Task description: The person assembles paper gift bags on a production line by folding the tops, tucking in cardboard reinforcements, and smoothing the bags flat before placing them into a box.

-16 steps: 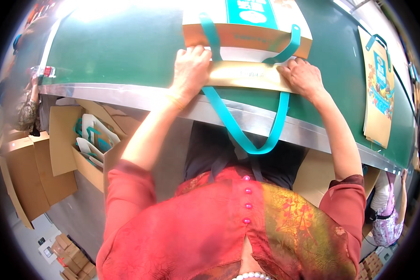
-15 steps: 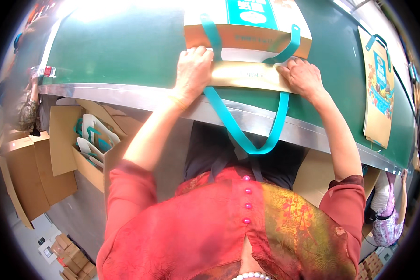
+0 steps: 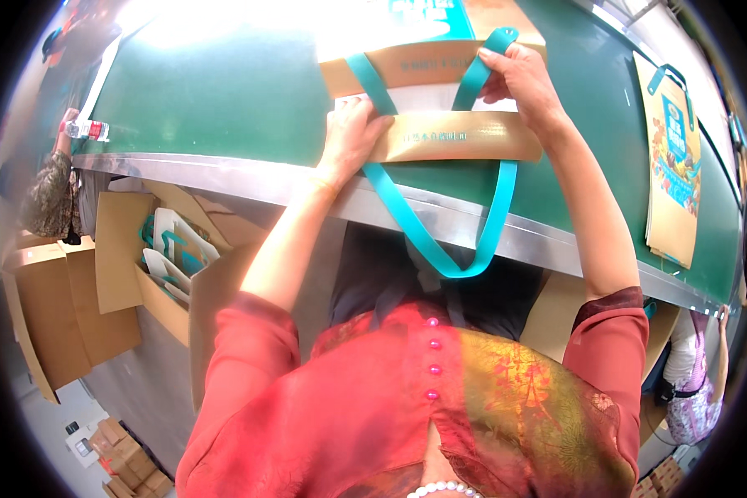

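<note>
Top (image 3: 332, 407): yours is red, faintly patterned
Panel (image 3: 523, 382): yellow-green on your right, branching red-orange print
Buttons (image 3: 434, 344): four down your front, round, glossy pink
Sleeves (image 3: 253, 349): yours are red, ending in dark cuffs (image 3: 610, 305)
Necklace (image 3: 442, 487): white beads
Lower garment (image 3: 369, 270): dark

The left forearm (image 3: 294, 234) and the right forearm (image 3: 591, 207) stretch forward, leaning toward each other. The left hand (image 3: 350, 138) shows its back, fingers curled over and thumb jutting to the right, its wrist (image 3: 330, 176) nearly straight. The right hand (image 3: 524, 81) reaches farther out — thumb and forefinger brought together in a pinch, the other fingers folded beneath — and tips inward, toward the left. The two hands stand clearly apart, both bare.
</note>
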Tool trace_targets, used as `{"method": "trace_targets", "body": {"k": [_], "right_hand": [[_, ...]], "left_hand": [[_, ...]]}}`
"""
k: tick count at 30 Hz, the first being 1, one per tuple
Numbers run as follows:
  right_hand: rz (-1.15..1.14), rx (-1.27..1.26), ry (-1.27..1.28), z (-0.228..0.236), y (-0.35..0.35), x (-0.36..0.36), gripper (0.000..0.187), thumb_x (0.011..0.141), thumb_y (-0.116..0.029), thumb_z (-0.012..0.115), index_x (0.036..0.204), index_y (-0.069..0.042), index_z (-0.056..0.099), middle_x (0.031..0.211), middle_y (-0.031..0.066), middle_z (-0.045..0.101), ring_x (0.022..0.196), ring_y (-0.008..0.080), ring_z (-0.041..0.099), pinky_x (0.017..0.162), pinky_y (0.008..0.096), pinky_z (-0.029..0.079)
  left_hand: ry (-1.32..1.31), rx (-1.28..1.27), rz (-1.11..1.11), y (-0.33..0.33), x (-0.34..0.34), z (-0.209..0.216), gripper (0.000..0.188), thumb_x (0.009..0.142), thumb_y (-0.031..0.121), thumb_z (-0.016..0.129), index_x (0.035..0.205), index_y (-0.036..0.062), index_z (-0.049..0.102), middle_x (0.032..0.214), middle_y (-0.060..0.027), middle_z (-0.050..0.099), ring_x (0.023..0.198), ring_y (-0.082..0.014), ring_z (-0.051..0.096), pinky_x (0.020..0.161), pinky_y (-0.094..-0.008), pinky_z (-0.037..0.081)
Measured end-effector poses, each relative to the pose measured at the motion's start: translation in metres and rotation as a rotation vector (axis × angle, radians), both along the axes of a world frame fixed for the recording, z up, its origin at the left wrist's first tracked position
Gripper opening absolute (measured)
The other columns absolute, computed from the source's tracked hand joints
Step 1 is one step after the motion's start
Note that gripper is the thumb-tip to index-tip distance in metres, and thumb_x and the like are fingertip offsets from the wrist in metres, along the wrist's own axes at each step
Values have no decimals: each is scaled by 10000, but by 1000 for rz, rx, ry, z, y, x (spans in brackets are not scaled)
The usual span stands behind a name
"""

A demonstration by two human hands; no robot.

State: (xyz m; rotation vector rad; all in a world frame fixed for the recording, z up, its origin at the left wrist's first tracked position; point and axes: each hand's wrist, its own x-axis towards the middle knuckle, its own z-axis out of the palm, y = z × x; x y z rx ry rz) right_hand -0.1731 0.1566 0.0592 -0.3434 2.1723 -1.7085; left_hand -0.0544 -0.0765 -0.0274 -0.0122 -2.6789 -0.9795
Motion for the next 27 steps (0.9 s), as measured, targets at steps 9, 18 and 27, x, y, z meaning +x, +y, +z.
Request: {"method": "trace_targets", "body": {"k": [9, 18, 27], "right_hand": [[-432, -567, -343, -6, -14, -64, 222, 941, -142, 533, 1076, 35, 538, 912, 153, 663, 829, 284, 667, 753, 387, 587], [108, -19, 93, 36, -2, -53, 313, 908, -341, 606, 908, -29, 629, 789, 62, 649, 712, 129, 633, 594, 245, 523], [260, 434, 767, -30, 76, 44, 268, 890, -273, 579, 1044, -74, 672, 1129, 136, 641, 1097, 303, 579, 913, 373, 473]], "left_hand": [[8, 95, -73, 1, 1, -1, 156, 831, 172, 647, 844, 20, 679, 828, -138, 612, 769, -304, 601, 713, -382, 479], [30, -149, 33, 14, 3, 7, 125, 786, 179, 652, 788, 58, 683, 853, -101, 624, 851, -291, 574, 802, -385, 438], [-31, -13, -26, 9, -11, 9, 185, 770, 198, 675, 858, 35, 680, 772, -126, 617, 763, -277, 589, 708, -387, 465]]}}
